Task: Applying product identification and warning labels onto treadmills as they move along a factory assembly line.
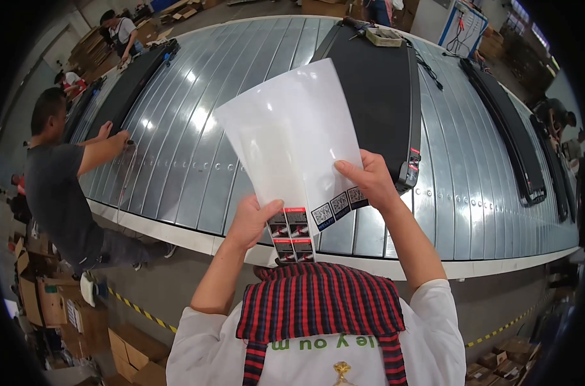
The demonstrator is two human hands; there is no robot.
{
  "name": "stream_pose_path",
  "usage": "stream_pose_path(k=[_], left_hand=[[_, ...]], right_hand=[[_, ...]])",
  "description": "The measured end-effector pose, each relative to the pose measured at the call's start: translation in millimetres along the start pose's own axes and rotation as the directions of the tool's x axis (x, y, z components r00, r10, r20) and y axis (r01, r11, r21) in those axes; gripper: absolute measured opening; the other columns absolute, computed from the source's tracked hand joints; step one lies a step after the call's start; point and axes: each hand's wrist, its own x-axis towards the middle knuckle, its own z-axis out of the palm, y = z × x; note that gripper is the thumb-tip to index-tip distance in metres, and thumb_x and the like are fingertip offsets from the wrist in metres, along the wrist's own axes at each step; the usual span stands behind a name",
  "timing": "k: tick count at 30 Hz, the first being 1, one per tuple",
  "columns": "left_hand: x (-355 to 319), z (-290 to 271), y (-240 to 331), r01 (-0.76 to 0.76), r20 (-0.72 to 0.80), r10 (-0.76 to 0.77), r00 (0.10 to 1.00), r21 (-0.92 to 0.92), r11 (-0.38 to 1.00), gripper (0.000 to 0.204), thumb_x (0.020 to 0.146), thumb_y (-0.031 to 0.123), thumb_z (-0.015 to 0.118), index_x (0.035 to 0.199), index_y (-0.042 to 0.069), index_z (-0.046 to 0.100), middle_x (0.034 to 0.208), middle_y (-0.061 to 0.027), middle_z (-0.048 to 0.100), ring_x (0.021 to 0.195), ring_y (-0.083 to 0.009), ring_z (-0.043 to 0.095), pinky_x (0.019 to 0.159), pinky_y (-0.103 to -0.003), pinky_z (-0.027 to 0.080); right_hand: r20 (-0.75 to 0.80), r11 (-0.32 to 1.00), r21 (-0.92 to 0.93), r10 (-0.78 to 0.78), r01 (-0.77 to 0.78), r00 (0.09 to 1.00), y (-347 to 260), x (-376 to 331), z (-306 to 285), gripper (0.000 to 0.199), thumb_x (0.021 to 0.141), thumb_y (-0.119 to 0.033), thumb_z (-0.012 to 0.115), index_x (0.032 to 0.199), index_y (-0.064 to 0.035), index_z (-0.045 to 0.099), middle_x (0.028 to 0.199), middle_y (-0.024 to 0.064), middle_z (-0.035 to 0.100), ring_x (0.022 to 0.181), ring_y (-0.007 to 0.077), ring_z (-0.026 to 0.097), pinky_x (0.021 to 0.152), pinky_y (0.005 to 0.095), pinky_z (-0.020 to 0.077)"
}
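Note:
My left hand point(250, 220) pinches a narrow sticker sheet point(266, 154) near its lower end, the thumb lying on top. Red-and-black warning stickers point(294, 230) fill that lower end, while the rest is pale backing. My right hand point(373, 180) grips a wider white label sheet point(324, 122) by its right edge, thumb in front. Along its bottom runs a row of square-coded labels point(339, 204) with dark blue borders. The sheets overlap in front of my chest, above the table's near edge. Beyond my right hand lies a black flat treadmill deck point(379, 103), partly covered by the sheet.
A long metal-slatted roller table point(176, 174) spans the view. A small tray point(383, 37) sits on the deck's far end. More black decks lie left point(128, 87) and right point(504, 128). A co-worker point(64, 180) stands at left, near cardboard boxes point(135, 350).

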Motion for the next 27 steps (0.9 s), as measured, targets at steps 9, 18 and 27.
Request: stream_pose_path(k=[9, 18, 27], left_hand=[[5.0, -58.0, 26.8, -0.075, 0.042, 0.104, 0.994, -0.442, 0.894, 0.035, 0.082, 0.008, 0.056, 0.113, -0.005, 0.045, 0.106, -0.0116, 0.055, 0.097, -0.0181, 0.054, 0.086, -0.031, 0.043], [30.9, -106.0, 41.4, -0.030, 0.134, 0.093, 0.987, -0.410, 0.912, 0.038, 0.087, 0.015, 0.048, 0.121, 0.002, 0.037, 0.113, -0.0104, 0.051, 0.103, -0.0231, 0.051, 0.090, -0.038, 0.040], [57.8, -100.4, 62.7, 0.178, 0.456, 0.014, 0.890, -0.376, 0.909, 0.043, 0.086, 0.023, 0.051, 0.122, 0.004, 0.037, 0.114, -0.0092, 0.051, 0.104, -0.0227, 0.050, 0.090, -0.038, 0.040]], right_hand=[[0.164, 0.408, -0.810, -0.533, 0.421, 0.830, 3.7, 28.7, 99.5, 0.021, 0.067, -0.009, 0.068, 0.084, -0.0032, 0.058, 0.077, 0.0079, 0.057, 0.071, 0.0234, 0.056, 0.065, 0.0306, 0.0445], [-0.039, 0.928, -0.348, -0.157, 0.134, 0.987, 62.7, 51.2, 137.5, 0.019, 0.078, -0.012, 0.061, 0.094, -0.0008, 0.057, 0.084, 0.0057, 0.060, 0.076, 0.0086, 0.055, 0.067, 0.0244, 0.0461], [-0.217, 0.959, -0.228, -0.219, 0.168, 0.951, 40.0, 29.0, 163.2, 0.024, 0.081, -0.013, 0.060, 0.099, 0.0002, 0.054, 0.081, 0.0029, 0.059, 0.077, 0.0070, 0.053, 0.069, 0.0233, 0.0436]])
